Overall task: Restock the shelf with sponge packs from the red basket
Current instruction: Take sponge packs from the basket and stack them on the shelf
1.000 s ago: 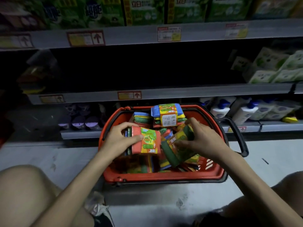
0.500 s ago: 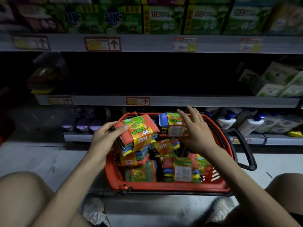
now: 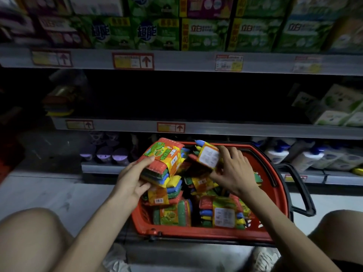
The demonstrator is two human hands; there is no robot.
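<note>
L hand [image 3: 133,179] was clamped on an orange-topped sponge pack [image 3: 162,158], thumb on top and fingers curled under, holding it up over the far-left part of the red basket [image 3: 196,231]. R hand [image 3: 234,171] came in from the right w/ fingers pinching a second pack [image 3: 208,156] above the heap, its label facing near. The dark shelf [image 3: 216,129] sat just beyond.

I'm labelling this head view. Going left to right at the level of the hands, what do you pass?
Purple-lidded jars → left hand → orange-topped sponge pack → white-labelled sponge pack → right hand → white bottles with blue caps.
</note>
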